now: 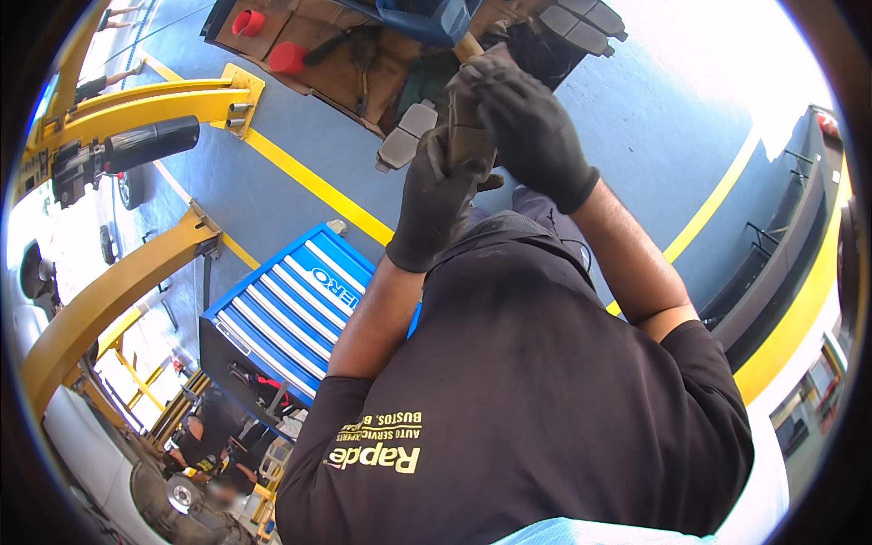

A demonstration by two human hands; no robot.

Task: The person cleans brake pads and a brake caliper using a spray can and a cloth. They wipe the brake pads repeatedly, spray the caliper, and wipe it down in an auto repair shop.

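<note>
Near the top centre of the frame, 2 hands in dark grey work gloves meet on a dark, flat, oblong brake pad (470, 141), which is held in the air in front of the black shirt (563, 363). The left hand (431, 204) pinches its lower end, thumb on the near face and fingers bent around the side. The right hand (531, 127) lies with bent fingers over its upper end; whether it grips or only presses there, I cannot tell.

Just left of the held pad, a light grey brake pad with a groove across its face (409, 134) lies at the edge of a worktop covered in brown cardboard (313, 27). More light grey pads (581, 27) sit at the upper right of that worktop. At its upper left are 2 red plastic cups (288, 58), with dark-handled tools (350, 44) beside them.

A blue tool cabinet with white-edged drawers (295, 300) stands left of centre, below a yellow floor line (318, 186). At the lower left, a co-worker (198, 447) is near a silver wheel hub (183, 493).
</note>
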